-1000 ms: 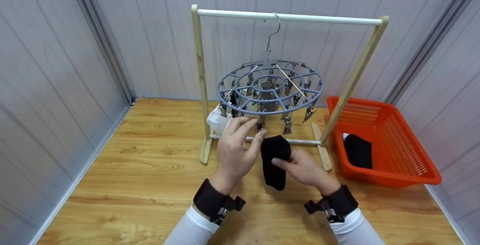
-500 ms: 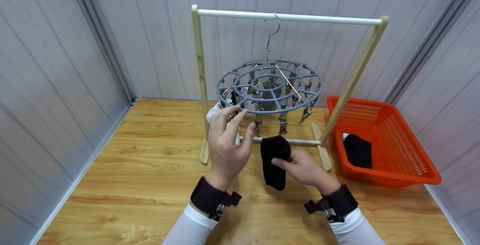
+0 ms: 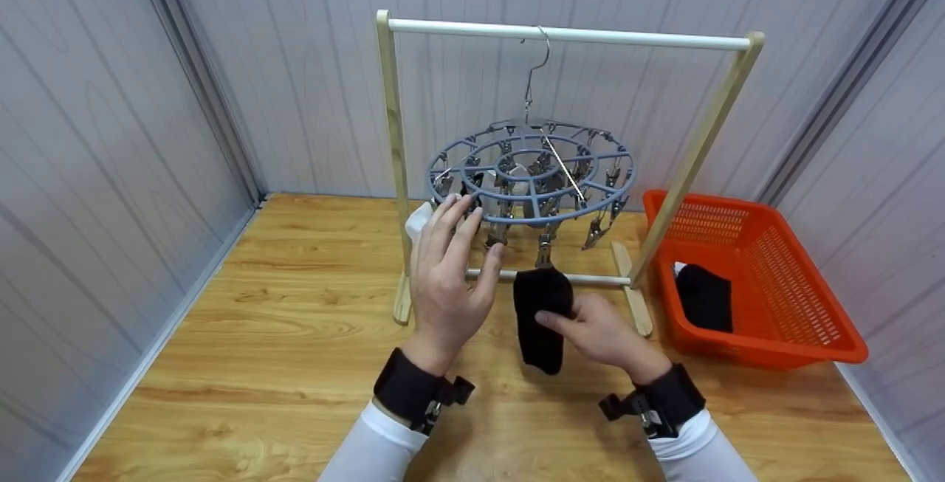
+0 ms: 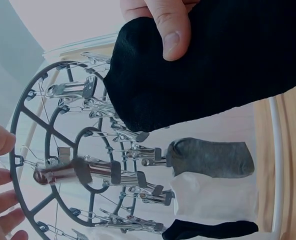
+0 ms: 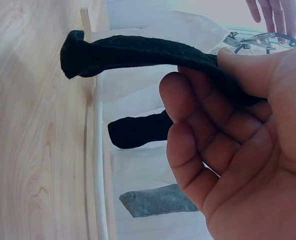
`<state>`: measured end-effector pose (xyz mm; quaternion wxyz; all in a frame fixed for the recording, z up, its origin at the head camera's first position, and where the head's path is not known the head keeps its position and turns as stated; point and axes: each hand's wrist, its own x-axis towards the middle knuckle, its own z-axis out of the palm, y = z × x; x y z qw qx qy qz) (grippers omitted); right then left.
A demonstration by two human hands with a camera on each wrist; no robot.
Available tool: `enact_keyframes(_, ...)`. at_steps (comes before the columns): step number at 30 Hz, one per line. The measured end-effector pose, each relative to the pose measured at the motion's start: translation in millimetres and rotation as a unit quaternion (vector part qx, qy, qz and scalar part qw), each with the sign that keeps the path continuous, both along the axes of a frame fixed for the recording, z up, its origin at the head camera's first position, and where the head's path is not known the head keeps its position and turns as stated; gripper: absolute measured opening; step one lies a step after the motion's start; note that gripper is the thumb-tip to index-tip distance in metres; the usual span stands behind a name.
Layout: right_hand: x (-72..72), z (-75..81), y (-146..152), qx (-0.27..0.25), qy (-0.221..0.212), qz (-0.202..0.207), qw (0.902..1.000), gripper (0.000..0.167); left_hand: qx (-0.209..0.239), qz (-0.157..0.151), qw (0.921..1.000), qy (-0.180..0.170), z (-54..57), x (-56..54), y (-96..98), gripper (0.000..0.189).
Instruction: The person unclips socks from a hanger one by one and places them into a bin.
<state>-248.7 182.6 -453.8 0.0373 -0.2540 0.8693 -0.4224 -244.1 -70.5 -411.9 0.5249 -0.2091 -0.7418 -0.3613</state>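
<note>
My right hand (image 3: 605,331) pinches a black sock (image 3: 543,319) between thumb and fingers, below the front of a round grey clip hanger (image 3: 535,221). My left hand (image 3: 447,275) is at the front left of the hanger's rim, fingers extended and holding nothing; whether they touch the rim I cannot tell. A metal clip (image 3: 544,247) hangs just above the held sock. In the left wrist view, a grey sock (image 4: 213,158), a white sock (image 4: 215,197) and another black sock (image 4: 210,230) hang from clips. White cloth (image 3: 418,221) shows behind my left hand.
The hanger hooks onto the white rail (image 3: 627,37) of a wooden stand (image 3: 694,161). To the right, an orange basket (image 3: 801,297) holds a black item (image 3: 705,297) with a bit of white beside it. Pale panel walls stand behind and at both sides.
The hanger has turned, its front clips shifting left. My left hand has moved left and up from a clip to near the rim, its fingers straightening. My right hand and sock have stayed put.
</note>
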Motion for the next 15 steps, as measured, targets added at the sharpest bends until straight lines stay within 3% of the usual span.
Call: enact_keyframes(15, -2.6, 1.9, 6.9, -0.016, 0.007, -0.003, 0.9998, 0.024, -0.008, -0.01, 0.9999, -0.009, -1.6, 1.0, 0.7, 0.041)
